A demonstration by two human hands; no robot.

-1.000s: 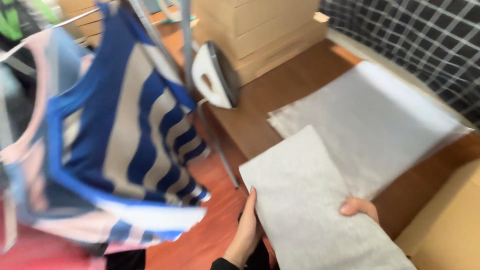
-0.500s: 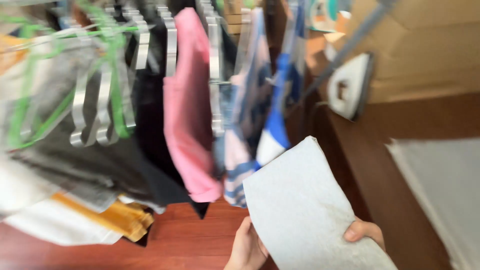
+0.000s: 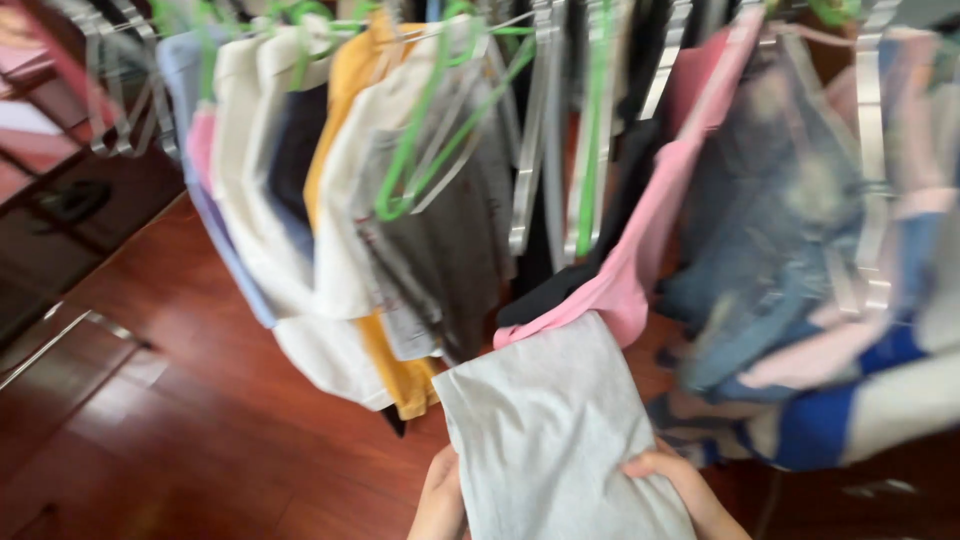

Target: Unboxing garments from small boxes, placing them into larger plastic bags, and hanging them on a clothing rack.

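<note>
Flat-folded light grey cloth (image 3: 555, 440), slightly creased

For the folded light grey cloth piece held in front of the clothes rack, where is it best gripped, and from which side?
Probably by its near end, from both long edges, coming up from below. The folded light grey cloth is a flat slab that stands tilted, with its far end free near the pink hanging garment. The left hand and the right hand already flank that near end, the right thumb on top.

Motion blur smears the hanging clothes (image 3: 780, 230) at right, perhaps jeans. The folded grey cloth (image 3: 555, 430) hides most of the left hand (image 3: 440, 500); the bottom edge crops both hands.
</note>
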